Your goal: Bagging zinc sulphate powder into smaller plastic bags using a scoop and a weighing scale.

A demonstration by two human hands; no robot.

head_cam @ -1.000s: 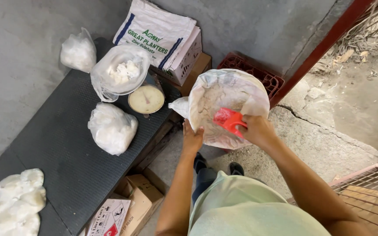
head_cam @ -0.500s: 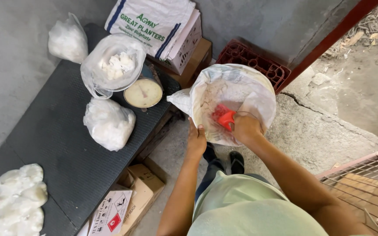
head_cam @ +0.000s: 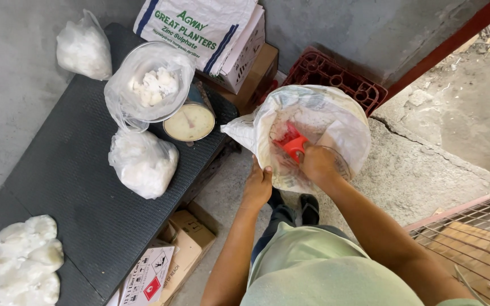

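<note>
A large white woven sack (head_cam: pixel 336 116) stands open on the concrete floor in front of me, with white powder inside. My left hand (head_cam: pixel 257 184) grips the sack's near rim. My right hand (head_cam: pixel 319 164) reaches down into the sack, closed on a red scoop (head_cam: pixel 292 141) that sits low against the powder. To the left, a clear plastic bag (head_cam: pixel 153 85) holding white lumps rests on a dial scale (head_cam: pixel 189 122) on the dark bench (head_cam: pixel 75 187).
Filled plastic bags of white powder lie on the bench (head_cam: pixel 142 161) (head_cam: pixel 83 48) (head_cam: pixel 24 258). A printed sack on cardboard boxes (head_cam: pixel 211 28) and a red crate (head_cam: pixel 336 76) stand behind. Cartons (head_cam: pixel 165 266) sit under the bench; a metal grate (head_cam: pixel 472 232) lies right.
My right hand has pushed the red scoop from the sack's mouth down deeper into the sack. The left hand keeps its hold on the rim. The view has tipped slightly closer.
</note>
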